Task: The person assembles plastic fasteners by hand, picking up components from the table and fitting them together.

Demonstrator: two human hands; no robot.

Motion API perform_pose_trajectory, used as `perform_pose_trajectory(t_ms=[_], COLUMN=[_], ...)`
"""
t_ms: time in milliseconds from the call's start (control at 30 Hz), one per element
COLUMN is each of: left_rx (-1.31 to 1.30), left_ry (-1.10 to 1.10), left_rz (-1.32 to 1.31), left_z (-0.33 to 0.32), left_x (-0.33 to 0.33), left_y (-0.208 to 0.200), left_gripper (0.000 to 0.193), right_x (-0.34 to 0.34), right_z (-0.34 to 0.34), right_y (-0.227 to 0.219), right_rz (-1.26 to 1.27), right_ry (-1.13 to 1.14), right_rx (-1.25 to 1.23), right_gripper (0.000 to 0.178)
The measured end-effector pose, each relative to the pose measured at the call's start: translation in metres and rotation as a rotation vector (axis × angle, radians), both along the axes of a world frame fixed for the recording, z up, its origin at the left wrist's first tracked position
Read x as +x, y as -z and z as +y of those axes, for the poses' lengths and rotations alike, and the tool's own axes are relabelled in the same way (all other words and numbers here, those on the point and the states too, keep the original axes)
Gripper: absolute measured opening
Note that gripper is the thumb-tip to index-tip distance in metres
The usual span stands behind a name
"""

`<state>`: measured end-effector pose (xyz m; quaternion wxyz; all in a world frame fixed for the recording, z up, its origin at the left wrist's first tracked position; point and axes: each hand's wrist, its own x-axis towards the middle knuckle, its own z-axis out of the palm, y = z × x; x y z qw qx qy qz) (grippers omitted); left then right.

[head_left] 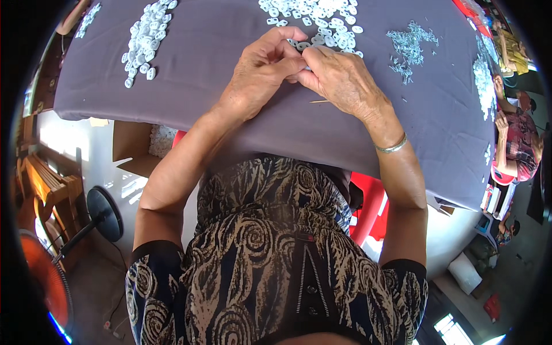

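My left hand [260, 75] and my right hand [343, 79] meet fingertip to fingertip over a table covered in grey cloth [218, 46]. Together they pinch a small white plastic piece [303, 47] at the near edge of a pile of white oval pieces [322, 20]. The piece is mostly hidden by my fingers. A thin wooden stick [319, 102] lies on the cloth just under my right hand. A metal bangle [392, 146] circles my right wrist.
A second pile of white pieces [144, 37] lies at the left of the table, and a heap of small metal parts [409, 45] at the right. Another person [517, 138] sits at the far right. A fan [46, 276] and wooden chair [49, 184] stand lower left.
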<state>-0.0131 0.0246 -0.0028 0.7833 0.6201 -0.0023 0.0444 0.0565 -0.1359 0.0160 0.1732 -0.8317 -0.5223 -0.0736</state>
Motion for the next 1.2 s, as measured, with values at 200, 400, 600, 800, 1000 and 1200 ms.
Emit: perform_pose_trajectory(t_ms=[200,400,600,800,1000,1200], left_rx=[-0.225,-0.061,0.629,1.335,1.124,0.627], left_ry=[0.091,0.064,-0.230,-0.393,-0.620,-0.219], left_rz=[0.084,0.063,-0.023,-0.073,-0.320,-0.336], left_z=[0.001,0.009,0.063,0.118,0.091,0.025], left_x=[0.000,0.000,0.012,0.014,0.018,0.010], left_y=[-0.006,-0.010,-0.009,-0.007,-0.011,0.003], left_gripper=[0.032,0.031,0.014,0.014,0.016,0.014], right_x=[-0.002,-0.004,0.029,0.035,0.030,0.024], right_z=[0.000,0.005,-0.017,-0.029,-0.028,-0.019], right_y=[0.004,-0.002,-0.006,-0.010,-0.007,-0.007], right_rz=[0.007,0.033,0.133,0.462,0.518,0.515], right_ry=[-0.027,0.034,0.250,0.160,0.021,0.063], right_rx=[0.028,0.146,0.339,0.291,0.125,0.078], right_gripper=[0.030,0.027,0.015,0.010,0.012,0.014])
